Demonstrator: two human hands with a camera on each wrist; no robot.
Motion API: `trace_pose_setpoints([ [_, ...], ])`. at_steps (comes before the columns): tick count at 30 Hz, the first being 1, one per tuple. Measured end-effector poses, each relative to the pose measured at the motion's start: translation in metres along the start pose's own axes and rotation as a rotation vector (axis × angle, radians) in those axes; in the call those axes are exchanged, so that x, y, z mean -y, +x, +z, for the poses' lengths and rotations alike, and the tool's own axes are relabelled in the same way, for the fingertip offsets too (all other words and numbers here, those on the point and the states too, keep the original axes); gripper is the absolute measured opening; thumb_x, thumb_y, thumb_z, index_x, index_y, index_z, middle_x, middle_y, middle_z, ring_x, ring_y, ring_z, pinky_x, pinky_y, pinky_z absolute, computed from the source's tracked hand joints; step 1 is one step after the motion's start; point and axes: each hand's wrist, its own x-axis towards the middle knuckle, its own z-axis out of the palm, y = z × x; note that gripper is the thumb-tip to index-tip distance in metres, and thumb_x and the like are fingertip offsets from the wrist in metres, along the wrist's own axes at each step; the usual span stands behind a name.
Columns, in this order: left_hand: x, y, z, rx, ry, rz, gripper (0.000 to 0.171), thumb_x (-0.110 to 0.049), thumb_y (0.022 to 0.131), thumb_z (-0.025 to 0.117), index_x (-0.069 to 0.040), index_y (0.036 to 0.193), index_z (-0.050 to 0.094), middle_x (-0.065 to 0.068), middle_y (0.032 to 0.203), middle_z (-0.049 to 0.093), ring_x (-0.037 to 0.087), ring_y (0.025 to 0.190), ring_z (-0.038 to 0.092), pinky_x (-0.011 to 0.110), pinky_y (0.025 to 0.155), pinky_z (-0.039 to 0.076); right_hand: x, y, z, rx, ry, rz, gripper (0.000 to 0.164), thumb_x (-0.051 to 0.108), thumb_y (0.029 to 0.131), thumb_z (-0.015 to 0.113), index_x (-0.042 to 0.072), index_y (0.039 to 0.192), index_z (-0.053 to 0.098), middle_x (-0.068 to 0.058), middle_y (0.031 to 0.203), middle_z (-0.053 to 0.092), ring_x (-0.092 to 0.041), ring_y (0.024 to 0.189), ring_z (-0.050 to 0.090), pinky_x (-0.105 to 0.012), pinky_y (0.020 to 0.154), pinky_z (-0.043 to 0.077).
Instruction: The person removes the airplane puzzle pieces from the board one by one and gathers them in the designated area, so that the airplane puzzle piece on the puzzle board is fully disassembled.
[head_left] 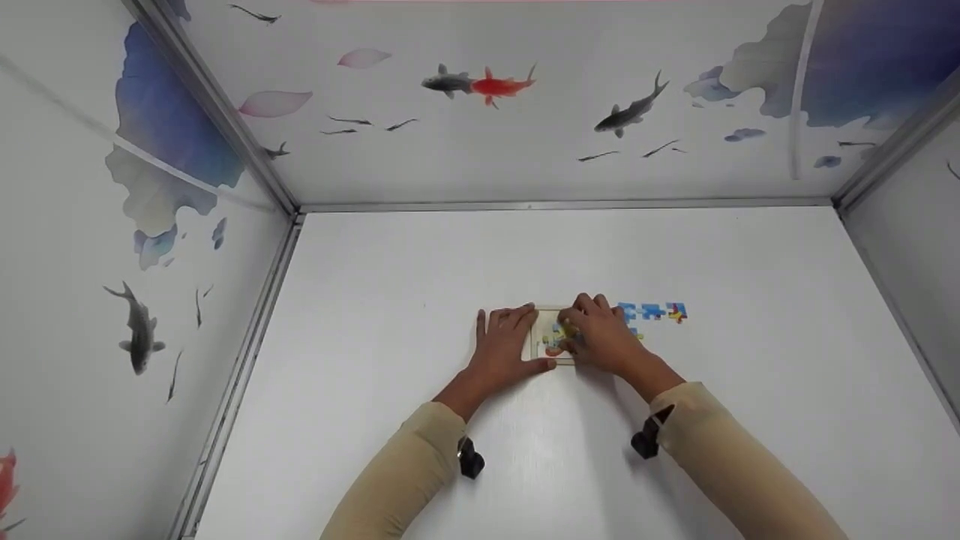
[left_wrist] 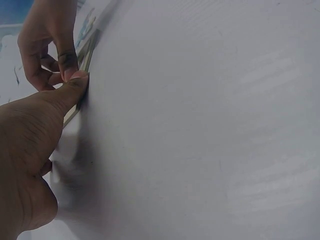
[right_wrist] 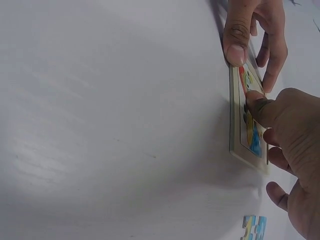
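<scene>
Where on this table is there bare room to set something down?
Bare table lies between the left hand and the left wall, behind the puzzle frame up to the back wall, and right of the loose pieces. It's crowded around the frame and right hand.

"What surrounds you?"
"I face a white far wall (head_left: 525, 165), between a left wall (head_left: 60, 247) and a right wall (head_left: 915, 202)."
"What's on it?"
"I see grey and red fish (head_left: 499, 86), pink petals (head_left: 275, 104) and blue blotches (head_left: 862, 67). Grey metal strips (head_left: 585, 204) edge the white work surface (head_left: 390, 262), where light leaves a pale sheen (left_wrist: 270, 70)."
</scene>
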Motion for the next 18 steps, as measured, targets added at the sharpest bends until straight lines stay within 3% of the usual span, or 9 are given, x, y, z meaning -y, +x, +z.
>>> trace_pose_setpoints([
  [9, 0.0007, 0.0009, 0.0007, 0.002, -0.004, -0.001, 0.098, -0.071, 0.097, 0.073, -0.018, 0.172, 0.04, 0.0, 0.179, 0.039, 0.03, 0.16, 0.037, 0.075, 0.134, 0.013, 0.0015, 0.0002, -0.0001, -0.009, -0.054, -0.029, 0.035, 0.022, 0.101, 0.083, 0.01, 0.133, 0.072, -0.012, 0.122, 0.063, -0.034, 0.114, 0.055, -0.062, 0.092, 0.049],
  [18, 0.0, -0.0014, -0.0009, 0.001, -0.015, 0.006, 0.099, -0.072, 0.097, 0.072, -0.018, 0.173, 0.039, 0.0, 0.18, 0.038, 0.031, 0.16, 0.035, 0.075, 0.134, 0.011, 0.0033, -0.0005, -0.0024, 0.003, -0.024, -0.026, 0.038, 0.026, 0.103, 0.081, 0.009, 0.136, 0.073, -0.013, 0.124, 0.061, -0.033, 0.114, 0.053, -0.06, 0.092, 0.046],
])
